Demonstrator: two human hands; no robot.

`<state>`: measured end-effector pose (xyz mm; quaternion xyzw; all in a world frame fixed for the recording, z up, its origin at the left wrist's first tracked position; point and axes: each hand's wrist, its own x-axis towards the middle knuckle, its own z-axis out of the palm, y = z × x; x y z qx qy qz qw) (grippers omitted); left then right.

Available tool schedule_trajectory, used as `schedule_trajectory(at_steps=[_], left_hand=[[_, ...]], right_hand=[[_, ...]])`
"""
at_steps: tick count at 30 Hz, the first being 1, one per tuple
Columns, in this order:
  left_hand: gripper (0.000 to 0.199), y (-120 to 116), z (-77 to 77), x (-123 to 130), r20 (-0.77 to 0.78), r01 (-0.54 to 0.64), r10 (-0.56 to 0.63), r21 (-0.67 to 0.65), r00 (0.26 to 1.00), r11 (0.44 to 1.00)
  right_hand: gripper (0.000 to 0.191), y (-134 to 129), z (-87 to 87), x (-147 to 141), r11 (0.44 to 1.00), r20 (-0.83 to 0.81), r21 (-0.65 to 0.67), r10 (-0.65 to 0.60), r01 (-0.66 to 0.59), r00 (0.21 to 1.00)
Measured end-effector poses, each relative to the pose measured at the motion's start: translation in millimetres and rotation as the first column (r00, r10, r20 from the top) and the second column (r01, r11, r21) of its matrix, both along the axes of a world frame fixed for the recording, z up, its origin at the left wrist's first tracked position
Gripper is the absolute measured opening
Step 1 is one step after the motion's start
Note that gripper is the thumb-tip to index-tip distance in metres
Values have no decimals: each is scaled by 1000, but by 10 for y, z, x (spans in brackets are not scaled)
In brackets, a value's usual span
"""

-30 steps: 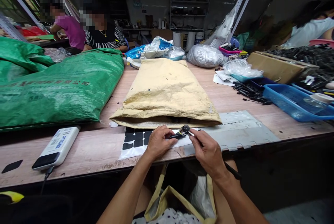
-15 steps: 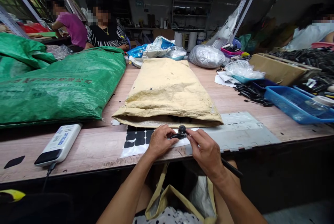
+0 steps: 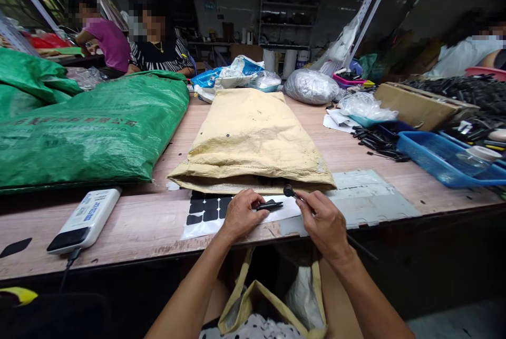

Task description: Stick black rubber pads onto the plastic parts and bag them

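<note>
Head: left hand [image 3: 242, 216] and right hand [image 3: 326, 223] apart near table edge [image 3: 150, 248].

The central sack [image 3: 256, 128] lies on the bench [image 3: 158, 233], mouth toward the front edge. The left sack [image 3: 79, 144] lies to its left; the power bank [image 3: 85, 220] sits in front of the left sack. The sticker sheet [image 3: 211, 208] lies before the central sack's mouth; the plate [image 3: 373, 199] lies right of the sheet. Farther right: the tray [image 3: 438, 167], carton [image 3: 415, 106] behind it.

Single head cam, wearer's POV, fwd/down, nr table [image 3: 158, 225], shelf [image 3: 290, 23] in bkgd.
</note>
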<state>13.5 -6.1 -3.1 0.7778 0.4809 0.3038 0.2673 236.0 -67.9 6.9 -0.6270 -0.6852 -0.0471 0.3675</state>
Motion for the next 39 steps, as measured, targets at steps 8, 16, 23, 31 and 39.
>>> schedule_trajectory(at_steps=[8, 16, 23, 31, 39], left_hand=[[17, -15, 8, -19, 36, -4, 6, -41, 999, 999], [14, 1, 11, -4, -5, 11, -11, 2, 1000, 1000], [12, -535, 283, -21, 101, 266, -253, -136, 962, 955], [26, -1209, -399, 228, -428, 88, -268, -395, 863, 914], [31, -1283, -664, 257, -510, 64, -330, -471, 794, 880]], right_hand=[[19, 200, -299, 384, 985, 139, 7, -171, 172, 975], [18, 203, -345, 336, 975, 192, 65, -221, 212, 956], [20, 199, -359, 337, 974, 207, 58, -225, 218, 952], [21, 181, -333, 310, 970, 216, 53, -244, 238, 945], [22, 194, -338, 313, 971, 213, 59, -239, 232, 947]])
